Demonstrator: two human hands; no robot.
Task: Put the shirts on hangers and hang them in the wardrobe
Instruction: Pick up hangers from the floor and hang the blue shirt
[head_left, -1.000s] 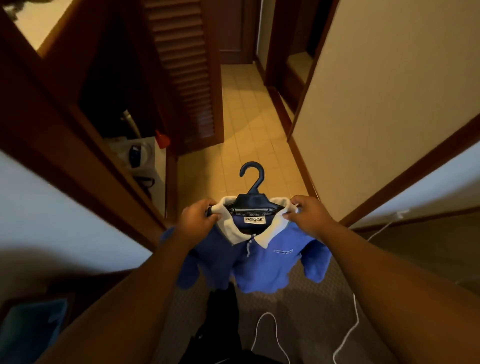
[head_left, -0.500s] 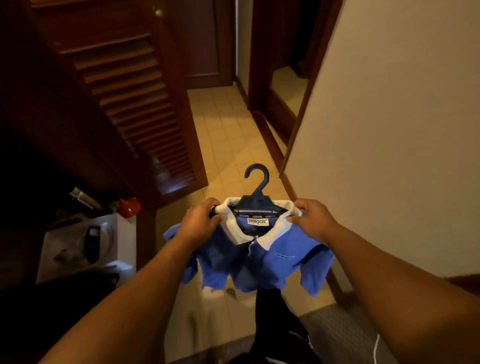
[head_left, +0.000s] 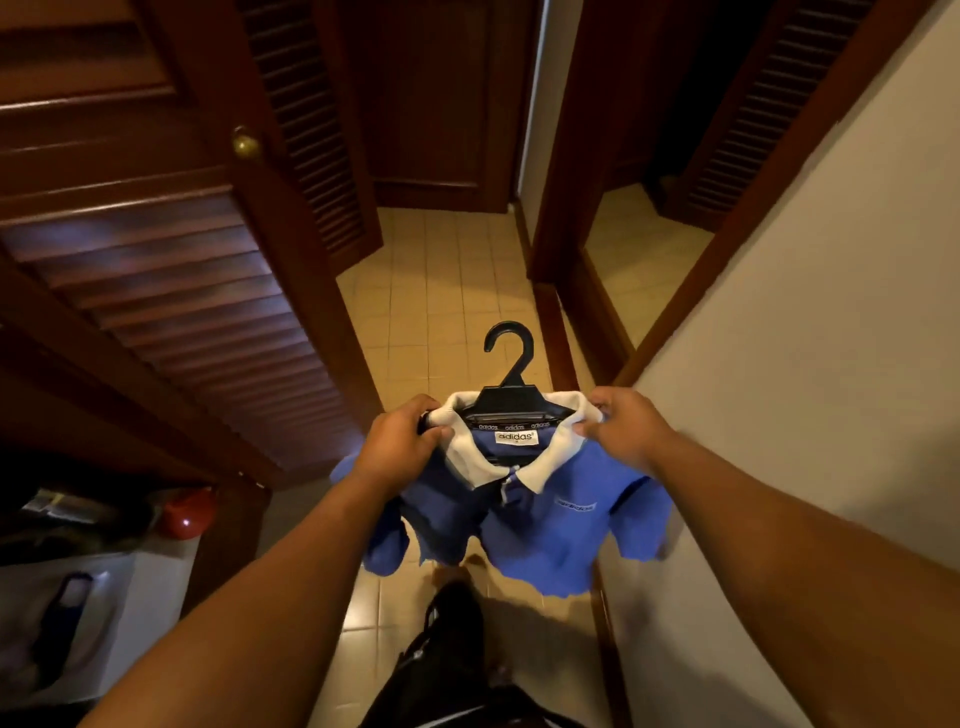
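A small blue polo shirt (head_left: 540, 525) with a white collar hangs on a black plastic hanger (head_left: 511, 384), held out in front of me over the tiled floor. My left hand (head_left: 400, 441) grips the left shoulder of the shirt and the hanger end under it. My right hand (head_left: 623, 431) pinches the right side of the collar and shoulder. The hanger's hook points up and away from me, free of any rail. The wardrobe's inside is not visible.
A dark louvred wooden door (head_left: 171, 291) with a brass knob (head_left: 245, 143) stands open on my left. Below it sits a white shelf (head_left: 156, 577) with a red object (head_left: 188, 512). A plain wall (head_left: 810, 332) runs along my right. The tiled corridor (head_left: 436, 291) leads ahead to more doors.
I have walked forward from the carpet onto the tiles. The louvred door has come closer on my left. Both hands keep the same hold on the shirt and hanger.
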